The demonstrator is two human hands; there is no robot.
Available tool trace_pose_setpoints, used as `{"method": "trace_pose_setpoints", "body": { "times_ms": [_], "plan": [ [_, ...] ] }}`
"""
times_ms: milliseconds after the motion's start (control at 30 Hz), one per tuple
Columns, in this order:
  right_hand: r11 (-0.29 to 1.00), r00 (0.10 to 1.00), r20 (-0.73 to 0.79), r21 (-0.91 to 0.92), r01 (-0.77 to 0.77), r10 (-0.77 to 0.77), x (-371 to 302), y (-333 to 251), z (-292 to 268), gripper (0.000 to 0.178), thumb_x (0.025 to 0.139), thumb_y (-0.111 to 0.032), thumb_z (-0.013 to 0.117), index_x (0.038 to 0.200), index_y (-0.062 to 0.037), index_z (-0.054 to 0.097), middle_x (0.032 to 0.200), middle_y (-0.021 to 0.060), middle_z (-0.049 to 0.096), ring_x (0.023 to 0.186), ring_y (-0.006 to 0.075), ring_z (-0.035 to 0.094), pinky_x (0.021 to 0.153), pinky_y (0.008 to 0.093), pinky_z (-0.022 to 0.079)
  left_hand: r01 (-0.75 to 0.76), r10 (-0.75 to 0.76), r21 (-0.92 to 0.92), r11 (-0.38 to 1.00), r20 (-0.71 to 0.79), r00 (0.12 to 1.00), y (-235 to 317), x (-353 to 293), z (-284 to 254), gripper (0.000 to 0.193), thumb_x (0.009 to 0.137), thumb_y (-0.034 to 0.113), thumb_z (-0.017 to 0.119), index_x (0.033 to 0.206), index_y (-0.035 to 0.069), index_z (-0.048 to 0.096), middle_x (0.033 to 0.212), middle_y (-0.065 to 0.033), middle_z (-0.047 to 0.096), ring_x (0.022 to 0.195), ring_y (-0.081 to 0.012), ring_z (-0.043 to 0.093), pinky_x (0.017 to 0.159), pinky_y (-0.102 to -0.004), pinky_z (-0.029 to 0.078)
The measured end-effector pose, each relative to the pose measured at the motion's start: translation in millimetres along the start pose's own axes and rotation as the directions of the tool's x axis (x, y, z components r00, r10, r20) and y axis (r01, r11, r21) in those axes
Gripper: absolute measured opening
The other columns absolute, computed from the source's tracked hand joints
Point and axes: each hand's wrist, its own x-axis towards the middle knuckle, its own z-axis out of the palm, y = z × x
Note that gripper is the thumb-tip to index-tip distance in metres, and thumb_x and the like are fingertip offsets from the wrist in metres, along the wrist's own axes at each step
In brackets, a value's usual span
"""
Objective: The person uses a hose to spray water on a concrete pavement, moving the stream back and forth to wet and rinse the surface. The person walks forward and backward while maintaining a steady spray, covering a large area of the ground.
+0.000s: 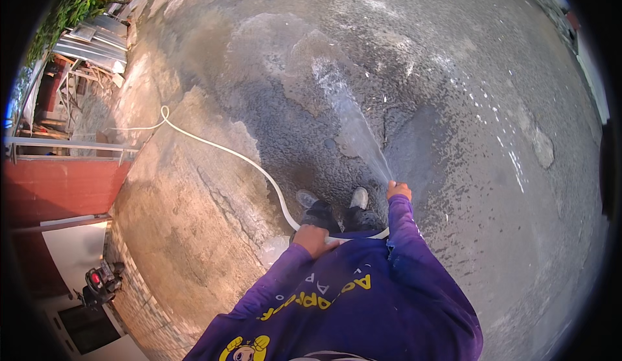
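Note:
A pale hose (227,151) runs from the left over the ground, with a small loop in it, up to my body. My left hand (313,240) is closed round the hose in front of my waist. From there the hose passes across my front toward my right arm. My right hand (399,190), held out ahead, grips the hose end, which the fingers mostly hide. A fan of water (353,118) sprays from it away from me onto the wet, dark ground (285,118).
A red wall (65,189) and a metal rail stand at the left. Beyond them are corrugated sheets (97,40), wood scraps and green foliage (71,4). A parked motorcycle (100,283) is at the lower left. My shoes (359,197) stand on the wet ground near a pale, dirt-coloured strip (188,199).

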Motion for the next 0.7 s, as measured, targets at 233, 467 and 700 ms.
{"method": "trace_pose_setpoints", "body": {
  "times_ms": [233,467,700],
  "plan": [
    [0.972,0.971,-0.051,0.037,-0.233,0.235,-5,20,-12,0.056,0.090,-0.048,0.059,0.118,-0.0013,0.071,0.118,0.0259,0.070,0.112,0.0401,0.068,0.099,0.0472,0.053,-0.051,0.051,0.002,0.999,-0.035,0.998,1,4,1,0.060,0.091,0.063,0.059,0.087,0.006,0.076,0.088,-0.0217,0.073,0.090,-0.0399,0.070,0.086,-0.0494,0.051],
    [0.937,0.932,-0.113,0.110,-0.333,0.345,-3,52,-15,0.060,0.089,-0.051,0.060,0.116,0.0006,0.071,0.118,0.0274,0.070,0.112,0.0409,0.068,0.097,0.0473,0.053,-0.128,0.128,-0.009,0.992,-0.038,0.991,8,11,-2,0.053,0.089,0.057,0.065,0.086,0.005,0.075,0.084,-0.0224,0.072,0.087,-0.0408,0.070,0.083,-0.0499,0.053],
    [0.969,0.957,-0.164,0.100,-0.226,0.240,2,52,-13,0.050,0.089,-0.047,0.059,0.112,-0.0058,0.076,0.111,0.0245,0.073,0.107,0.0406,0.070,0.097,0.0478,0.054,-0.144,0.144,0.021,0.989,0.005,0.990,13,11,-1,0.054,0.091,0.057,0.061,0.089,0.005,0.076,0.087,-0.0207,0.073,0.089,-0.0394,0.070,0.084,-0.0496,0.052]
  ]
}}
